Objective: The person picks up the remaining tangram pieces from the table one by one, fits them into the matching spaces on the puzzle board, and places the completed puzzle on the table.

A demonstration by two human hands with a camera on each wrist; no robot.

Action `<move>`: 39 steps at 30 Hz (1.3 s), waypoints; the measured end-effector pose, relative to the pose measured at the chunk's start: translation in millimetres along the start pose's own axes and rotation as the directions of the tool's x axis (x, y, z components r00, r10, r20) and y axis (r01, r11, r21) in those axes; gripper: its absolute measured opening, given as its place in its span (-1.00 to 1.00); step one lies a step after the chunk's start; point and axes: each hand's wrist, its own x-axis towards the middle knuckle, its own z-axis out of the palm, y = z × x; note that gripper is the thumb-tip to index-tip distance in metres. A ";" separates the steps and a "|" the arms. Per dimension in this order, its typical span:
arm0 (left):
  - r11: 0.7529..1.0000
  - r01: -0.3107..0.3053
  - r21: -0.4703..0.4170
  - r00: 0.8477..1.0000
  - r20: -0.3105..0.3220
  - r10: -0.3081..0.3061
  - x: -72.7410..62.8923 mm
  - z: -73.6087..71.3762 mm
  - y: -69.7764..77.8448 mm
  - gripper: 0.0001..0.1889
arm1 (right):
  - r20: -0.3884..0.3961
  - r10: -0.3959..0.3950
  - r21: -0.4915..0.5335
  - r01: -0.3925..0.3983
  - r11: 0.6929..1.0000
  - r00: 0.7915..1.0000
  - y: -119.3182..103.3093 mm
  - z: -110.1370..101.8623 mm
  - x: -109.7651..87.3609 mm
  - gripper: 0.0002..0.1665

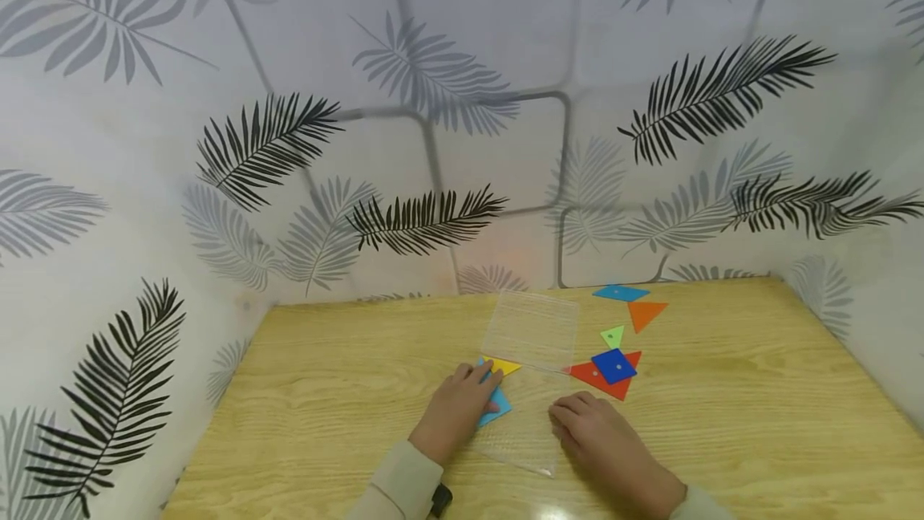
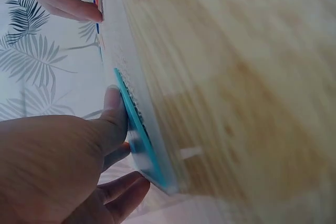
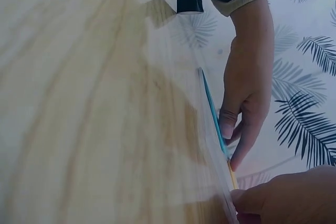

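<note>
A clear plastic case lies unfolded on the table, one half behind the other. Over the near half, my left hand rests its fingertips on a yellow triangle and its thumb on a light blue triangle. The left wrist view shows the light blue triangle edge-on, flat on the clear plastic, with the thumb against its face. My right hand touches the right edge of the near half with loosely bent fingers. Its thumb shows at that edge in the right wrist view; part of its fingers is hidden.
Right of the case, a dark blue square overlaps a red triangle. Behind them are a green triangle, an orange triangle and a blue parallelogram. A leaf-patterned wall covering borders the wooden table.
</note>
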 end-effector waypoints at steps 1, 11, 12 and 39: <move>1.000 -0.004 0.004 1.000 -0.003 0.004 0.7 0.6 -0.5 -0.49 | -0.010 0.002 0.003 -0.002 1.000 1.000 -0.7 0.4 0.1 -0.72; 1.000 -0.015 -0.022 1.000 0.015 0.015 1.7 0.6 -1.4 -0.52 | -0.091 0.029 0.085 -0.021 0.996 0.995 -6.1 4.6 2.3 -0.80; 1.000 -0.010 -0.024 1.000 0.022 0.011 1.2 -0.3 -0.8 -0.51 | -0.089 0.035 0.092 -0.027 0.995 0.995 -6.5 4.8 2.6 -0.80; 0.970 0.164 -0.179 0.976 0.174 -0.133 -8.2 -12.3 15.4 -0.39 | -0.028 0.189 0.129 -0.184 0.974 0.982 -1.3 2.2 9.5 -0.91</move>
